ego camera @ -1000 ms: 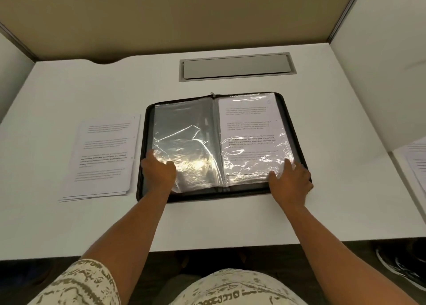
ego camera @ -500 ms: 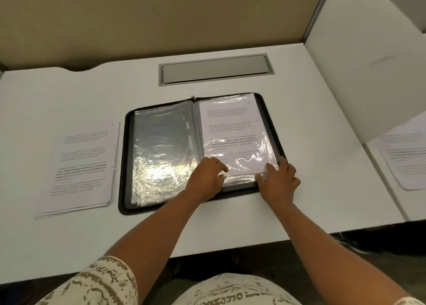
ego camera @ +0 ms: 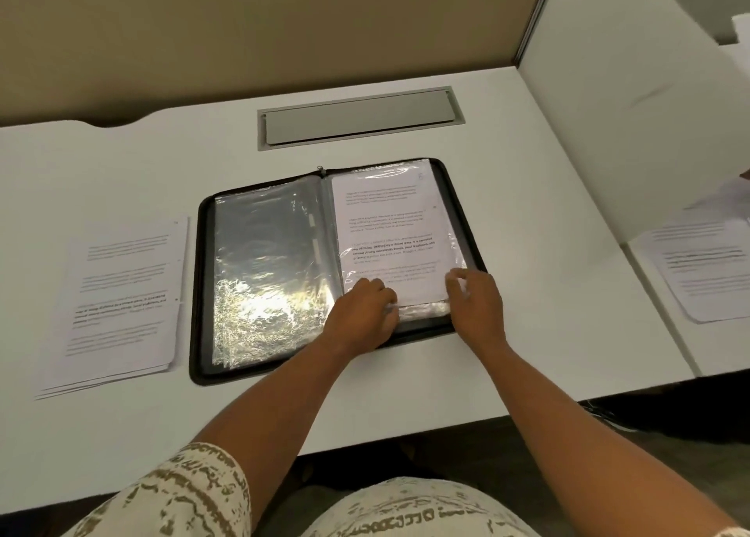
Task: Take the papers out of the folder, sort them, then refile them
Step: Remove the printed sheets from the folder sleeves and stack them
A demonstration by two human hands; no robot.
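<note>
Folder (ego camera: 458,187) lies open; both hands pinch its right sleeve (ego camera: 422,309), fingertips partly hidden.

One folder (ego camera: 337,268), two paper stacks (ego camera: 121,301) (ego camera: 706,268), two hands (ego camera: 361,313) (ego camera: 479,309).

A white desk (ego camera: 527,252) is seen across the middle of the frame, bounded by partition panels at the top and right. A grey cable hatch (ego camera: 359,120) is set flush in it, upper centre. An open black zip folder (ego camera: 337,268) is laid at the centre, and a stack of printed papers (ego camera: 121,301) is placed just beside it at the left. More printed sheets (ego camera: 706,268) are seen on the neighbouring surface at the right edge.
</note>
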